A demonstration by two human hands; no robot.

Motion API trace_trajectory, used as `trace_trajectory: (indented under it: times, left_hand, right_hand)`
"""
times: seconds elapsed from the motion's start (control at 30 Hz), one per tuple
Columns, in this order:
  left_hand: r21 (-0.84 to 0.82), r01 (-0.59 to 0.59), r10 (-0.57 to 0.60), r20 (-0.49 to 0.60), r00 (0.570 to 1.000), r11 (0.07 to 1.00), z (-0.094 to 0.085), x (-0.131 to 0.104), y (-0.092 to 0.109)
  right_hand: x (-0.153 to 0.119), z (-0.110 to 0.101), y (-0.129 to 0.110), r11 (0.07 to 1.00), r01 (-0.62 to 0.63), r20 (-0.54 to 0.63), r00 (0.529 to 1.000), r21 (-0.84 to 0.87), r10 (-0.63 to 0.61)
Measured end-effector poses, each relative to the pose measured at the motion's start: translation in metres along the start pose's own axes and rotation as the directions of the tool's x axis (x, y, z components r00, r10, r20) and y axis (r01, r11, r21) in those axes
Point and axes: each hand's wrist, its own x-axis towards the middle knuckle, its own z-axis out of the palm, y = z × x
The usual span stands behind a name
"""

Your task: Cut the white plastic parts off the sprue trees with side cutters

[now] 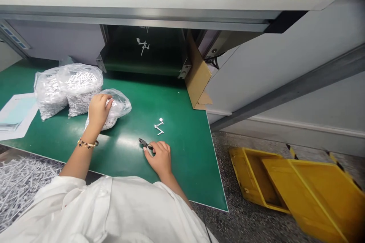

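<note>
My left hand is over the mouth of a small clear plastic bag of white plastic pieces. Its thumb and fingers come together at the bag's opening; whatever they pinch is too small to make out. In my right hand is a pair of side cutters, resting low over the green table with the jaws pointing to the left. Just beyond that hand, a white branched plastic part lies loose on the tabletop.
Two fuller bags of white pieces stand at the left, beside papers. A dark conveyor belt carries more white branched parts. Cardboard stands on its right. Many white sticks fill the lower left; yellow crates sit at right.
</note>
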Motion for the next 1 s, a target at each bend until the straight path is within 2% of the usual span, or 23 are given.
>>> trace_trajectory:
  times: [0.07,0.13,0.2,0.27,0.33,0.4,0.53,0.63,0.7,0.8,0.9,0.93,1.0]
  left_hand:
    - [0.054,0.02,-0.019,-0.014,1.0,0.998,0.001,0.006,-0.008]
    - [0.054,0.029,-0.025,-0.069,0.997,0.998,0.001,0.005,-0.004]
    - [0.009,-0.025,0.026,-0.096,0.995,1.0,0.004,-0.001,0.011]
    - [-0.09,-0.165,0.165,0.0,0.986,0.982,0.012,-0.007,0.035]
    - [-0.228,-0.283,0.323,0.164,0.932,0.932,0.028,-0.01,0.06]
    - [-0.357,-0.304,0.415,0.293,0.861,0.883,0.052,-0.009,0.082]
    - [-0.53,-0.203,0.465,0.425,0.776,0.823,0.105,-0.004,0.107]
    - [-0.566,-0.133,0.481,0.528,0.7,0.814,0.133,-0.003,0.115]
    - [-0.563,-0.079,0.453,0.564,0.691,0.822,0.142,-0.006,0.115]
    - [-0.559,0.038,0.335,0.549,0.766,0.828,0.14,-0.015,0.106]
    - [-0.582,0.215,0.161,0.526,0.835,0.784,0.124,-0.031,0.091]
    - [-0.591,0.298,0.089,0.536,0.839,0.749,0.117,-0.037,0.087]
    - [-0.608,0.482,-0.062,0.58,0.812,0.63,0.101,-0.053,0.079]
  right_hand:
    - [0.0,-0.001,0.0,1.0,-0.002,-0.007,1.0,0.001,0.002]
    - [0.001,-0.001,-0.001,1.0,0.002,-0.016,1.0,-0.004,-0.002]
    - [0.001,-0.001,-0.001,1.0,0.008,-0.02,1.0,-0.012,-0.008]
    - [0.001,0.0,-0.001,1.0,0.02,-0.008,1.0,-0.02,-0.02]
    - [0.001,0.001,-0.001,0.998,0.056,0.028,0.998,-0.024,-0.056]
    - [0.0,0.001,0.0,0.991,0.13,0.085,0.988,-0.02,-0.128]
    - [-0.002,0.001,0.002,0.953,0.303,0.195,0.934,0.01,-0.299]
    - [-0.003,-0.001,0.004,0.944,0.328,0.217,0.921,0.023,-0.325]
    - [-0.004,-0.002,0.005,0.946,0.322,0.217,0.922,0.027,-0.32]
    - [-0.005,-0.003,0.005,0.947,0.321,0.211,0.924,0.021,-0.318]
    - [-0.006,-0.003,0.003,0.96,0.281,0.176,0.945,-0.012,-0.274]
    - [-0.006,-0.003,0.002,0.968,0.248,0.152,0.958,-0.026,-0.241]
    - [-0.006,-0.004,0.002,0.987,0.154,0.087,0.985,-0.045,-0.15]
